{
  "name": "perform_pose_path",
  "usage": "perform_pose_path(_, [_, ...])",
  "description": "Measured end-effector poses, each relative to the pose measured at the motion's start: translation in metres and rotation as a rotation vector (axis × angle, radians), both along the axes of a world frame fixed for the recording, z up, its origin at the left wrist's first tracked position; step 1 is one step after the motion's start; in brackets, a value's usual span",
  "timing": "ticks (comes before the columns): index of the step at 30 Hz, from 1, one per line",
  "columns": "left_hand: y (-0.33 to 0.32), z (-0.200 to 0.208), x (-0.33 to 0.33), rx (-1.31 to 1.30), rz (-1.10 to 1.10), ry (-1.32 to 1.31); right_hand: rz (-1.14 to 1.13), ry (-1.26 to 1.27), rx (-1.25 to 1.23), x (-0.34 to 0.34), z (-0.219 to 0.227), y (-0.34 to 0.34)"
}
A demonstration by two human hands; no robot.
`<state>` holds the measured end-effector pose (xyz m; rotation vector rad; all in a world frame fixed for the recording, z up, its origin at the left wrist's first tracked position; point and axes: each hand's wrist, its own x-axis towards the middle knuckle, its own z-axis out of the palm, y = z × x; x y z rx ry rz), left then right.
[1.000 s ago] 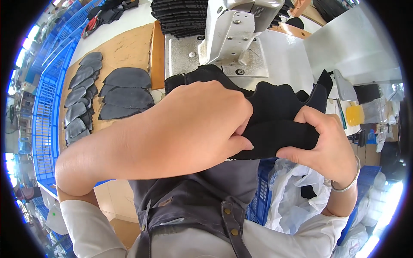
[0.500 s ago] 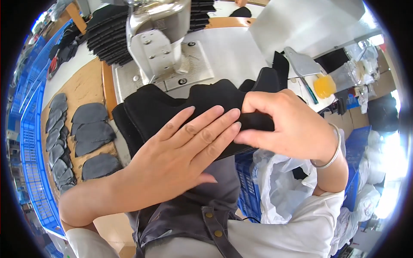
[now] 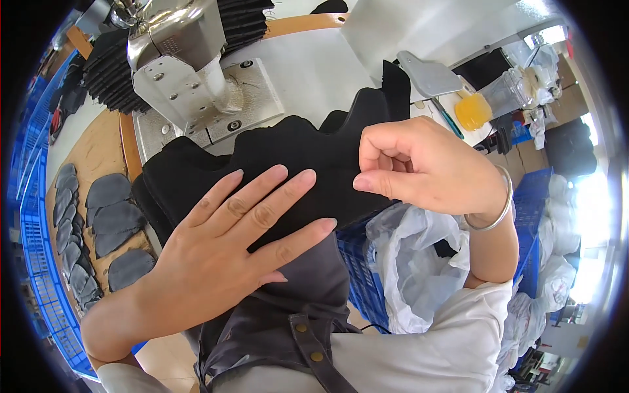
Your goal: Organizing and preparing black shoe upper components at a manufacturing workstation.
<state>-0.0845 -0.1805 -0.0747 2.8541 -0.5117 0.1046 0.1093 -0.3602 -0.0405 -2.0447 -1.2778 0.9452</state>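
Black, padded-looking pieces of cloth (image 3: 282, 147) with a wavy far edge lie in front of me, apparently in more than one layer. My left hand (image 3: 226, 255) rests palm down on the near left part of the cloth, fingers straight and spread. Over the cloth's right part is my right hand (image 3: 419, 164), its fingers curled in and the thumb close to the index finger. Whether anything is between those fingertips is hidden. Just beyond the cloth stands a metal sewing-machine-like head (image 3: 177, 78) on its metal plate (image 3: 262, 92).
Grey curved pieces (image 3: 118, 223) lie in rows on a brown board at left, beside a blue basket (image 3: 39, 216). A stack of black pieces (image 3: 246, 23) sits behind the machine. At right are a yellow-based container (image 3: 473, 111), a green-handled tool (image 3: 449, 119) and a white plastic bag (image 3: 406, 262).
My left hand's fingers have spread apart and moved away from my right hand. My right hand's fingers have curled closer together. The whole view has shifted, so the machine appears farther left.
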Motion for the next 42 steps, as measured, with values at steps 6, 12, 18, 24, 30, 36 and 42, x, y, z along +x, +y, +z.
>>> perform_pose_path(6, [-0.001,0.000,0.000,0.060,0.005,-0.052,-0.015,-0.058,0.074,-0.004,-0.002,-0.006])
perform_pose_path(12, [-0.001,-0.001,0.000,0.053,0.016,-0.057,-0.047,-0.093,0.157,-0.007,-0.013,-0.011])
perform_pose_path(18, [-0.002,-0.004,-0.004,0.081,0.033,-0.082,-0.221,-0.427,0.208,-0.030,-0.019,-0.020])
perform_pose_path(24, [-0.003,-0.003,-0.004,0.027,-0.004,-0.087,-0.465,-0.666,0.343,-0.050,-0.043,-0.030])
perform_pose_path(30, [0.004,0.000,-0.008,-0.073,-0.041,-0.058,-0.486,-0.720,0.548,-0.068,-0.051,-0.018])
perform_pose_path(36, [-0.006,-0.008,-0.004,-0.042,-0.053,-0.201,-0.725,-0.697,0.494,-0.083,-0.057,-0.017])
perform_pose_path(42, [-0.012,-0.030,-0.005,-0.064,0.041,-0.330,-0.718,-0.852,0.571,-0.090,-0.058,-0.009])
